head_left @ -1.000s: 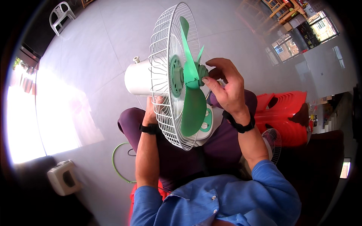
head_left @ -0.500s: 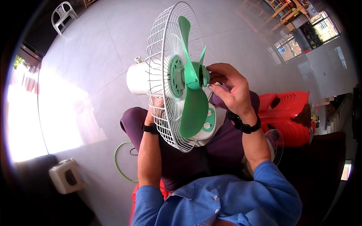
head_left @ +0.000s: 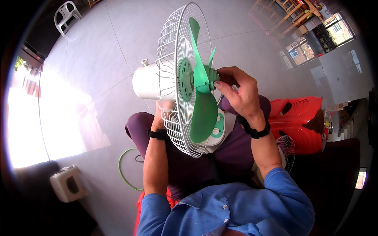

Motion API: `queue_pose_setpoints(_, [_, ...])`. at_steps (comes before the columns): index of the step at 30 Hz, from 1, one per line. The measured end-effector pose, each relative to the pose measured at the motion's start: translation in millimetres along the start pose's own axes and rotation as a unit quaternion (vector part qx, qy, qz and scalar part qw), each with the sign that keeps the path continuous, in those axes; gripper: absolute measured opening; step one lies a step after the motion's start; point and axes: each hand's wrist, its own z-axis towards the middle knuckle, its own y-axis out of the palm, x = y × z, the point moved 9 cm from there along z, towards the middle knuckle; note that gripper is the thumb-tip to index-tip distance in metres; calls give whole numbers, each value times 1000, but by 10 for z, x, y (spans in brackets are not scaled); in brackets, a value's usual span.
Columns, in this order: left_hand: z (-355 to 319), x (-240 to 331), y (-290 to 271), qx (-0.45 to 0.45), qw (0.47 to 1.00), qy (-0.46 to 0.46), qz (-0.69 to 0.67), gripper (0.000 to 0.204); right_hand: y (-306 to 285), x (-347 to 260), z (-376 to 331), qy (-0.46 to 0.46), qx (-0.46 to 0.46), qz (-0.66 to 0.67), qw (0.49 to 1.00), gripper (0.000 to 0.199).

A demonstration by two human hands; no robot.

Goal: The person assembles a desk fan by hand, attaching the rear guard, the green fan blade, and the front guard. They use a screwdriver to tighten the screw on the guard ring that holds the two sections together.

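Observation:
An electric fan [head_left: 151, 80] with a white motor housing is held in front of me, its front guard off and its blades facing right. Its green blades [head_left: 204, 112] stand before the white wire rear guard [head_left: 176, 51]. With thumb and fingers, my right hand [head_left: 244, 92] grips the green blade nut [head_left: 214, 78] at the centre. Behind the lower part of the guard, my left hand [head_left: 166, 106] is closed around the fan below the motor housing; the wires partly hide its fingers. The base with green controls [head_left: 219, 126] rests between my legs.
Right of my legs lie a red plastic stool [head_left: 297, 126] and a wire fan guard [head_left: 287, 151]. A green cord [head_left: 121, 173] loops on the floor at left, near a beige box-shaped thing [head_left: 67, 183]. A white chair [head_left: 66, 16] stands far left.
The rear guard and blades have shifted slightly right. My right thumb has moved up and left onto the blade nut, and the right wrist has turned a little.

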Motion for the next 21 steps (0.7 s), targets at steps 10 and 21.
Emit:
queue_pose_setpoints(10, [-9,80,42,-4,1000,-8,-8,69,-27,-119,-26,-94,46,48,993,29])
queue_pose_setpoints(21, [-7,60,26,3,1000,-9,-6,68,-30,-104,9,-65,31,18,997,27])
